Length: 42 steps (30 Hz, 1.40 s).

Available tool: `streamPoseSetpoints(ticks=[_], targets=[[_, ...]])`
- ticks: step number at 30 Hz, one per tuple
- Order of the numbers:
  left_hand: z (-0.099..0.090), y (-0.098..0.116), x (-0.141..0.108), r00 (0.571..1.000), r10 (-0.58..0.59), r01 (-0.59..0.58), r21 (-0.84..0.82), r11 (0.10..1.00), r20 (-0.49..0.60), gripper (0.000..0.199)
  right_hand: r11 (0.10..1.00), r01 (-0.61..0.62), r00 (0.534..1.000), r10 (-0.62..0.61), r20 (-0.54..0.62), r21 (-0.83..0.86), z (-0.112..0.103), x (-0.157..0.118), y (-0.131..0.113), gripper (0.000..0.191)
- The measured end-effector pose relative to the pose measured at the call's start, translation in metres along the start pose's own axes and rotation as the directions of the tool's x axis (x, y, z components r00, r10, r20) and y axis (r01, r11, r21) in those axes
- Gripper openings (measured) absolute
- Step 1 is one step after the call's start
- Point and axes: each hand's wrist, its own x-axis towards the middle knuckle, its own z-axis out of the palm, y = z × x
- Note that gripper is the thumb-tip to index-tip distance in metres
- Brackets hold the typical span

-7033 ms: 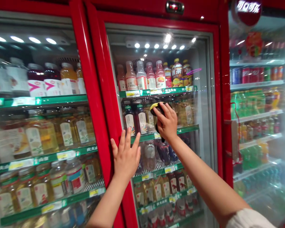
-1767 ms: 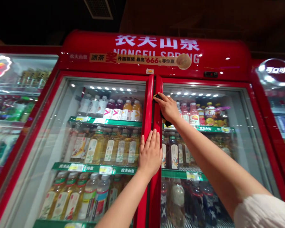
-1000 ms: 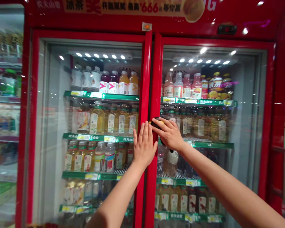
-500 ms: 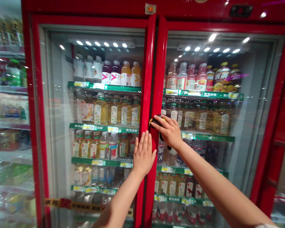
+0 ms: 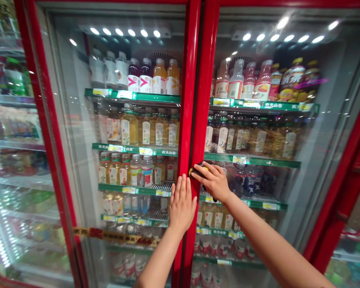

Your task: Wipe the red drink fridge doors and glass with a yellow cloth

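Got a black-and-yellow bundle (image 5: 198,171) under the right hand (image 5: 214,182), fingers stretched over it and fairly close together, holding it against the red right-door frame (image 5: 203,100), right by the gap between the two doors. Can't really tell what sort of thing, being mostly covered. Can't make out the right thumb either. Just beside it, near enough the same height, got the left hand (image 5: 182,206) laid flat with nothing in it, fingers straight, pointing up and only slightly apart, over the red left-door frame (image 5: 188,100). Further out, behind the glass, seeing purple bottles (image 5: 145,78) up on the left's top shelf and pink bottles (image 5: 264,82) on the right's, with green shelf strips (image 5: 156,97) running below. Also spotted a printed banner strip (image 5: 111,236) low on the left door, and a neighbouring cooler (image 5: 21,142) way off left, pretty blurry.
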Motion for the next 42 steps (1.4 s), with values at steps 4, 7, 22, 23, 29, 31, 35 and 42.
streamPoseSetpoints(ticks=[4, 7, 22, 23, 29, 31, 35, 42], targets=[[-0.001, 0.006, 0.000, 1.000, 0.006, -0.006, -0.006, 1.000, 0.019, 0.081, 0.991, -0.135, 0.989, 0.135, -0.064, -0.004, 0.000, 0.027, 0.010, 0.043], [0.004, 0.010, -0.012, 0.999, 0.014, -0.013, -0.021, 1.000, 0.046, 0.080, 0.988, -0.155, 0.984, 0.155, -0.091, 0.000, 0.005, 0.012, -0.005, 0.042], [0.007, 0.021, -0.016, 0.999, -0.011, 0.015, -0.067, 0.998, 0.054, 0.084, 0.982, -0.187, 0.981, 0.184, -0.064, -0.041, -0.001, 0.027, 0.004, 0.043], [0.007, 0.021, -0.017, 0.998, -0.019, 0.023, -0.069, 0.997, 0.052, 0.084, 0.981, -0.191, 0.980, 0.188, -0.059, -0.045, 0.000, 0.020, 0.000, 0.045], [0.004, 0.016, -0.030, 0.998, -0.012, 0.017, -0.073, 0.997, 0.068, 0.080, 0.986, -0.130, 0.991, 0.130, -0.012, -0.109, 0.002, -0.043, -0.021, 0.042], [0.003, 0.015, -0.024, 0.997, 0.011, -0.005, -0.077, 0.997, 0.078, 0.081, 0.978, -0.145, 0.989, 0.141, -0.034, -0.150, -0.001, -0.031, -0.011, 0.041], [0.001, 0.017, -0.007, 0.997, 0.021, -0.015, -0.077, 0.997, 0.078, 0.082, 0.929, -0.336, 0.940, 0.320, -0.120, -0.152, -0.001, 0.032, 0.020, 0.044], [0.002, 0.022, -0.009, 0.993, 0.026, -0.012, -0.119, 0.993, 0.119, 0.081, 0.973, -0.224, 0.974, 0.221, -0.047, -0.060, 0.013, -0.011, -0.013, 0.035]])
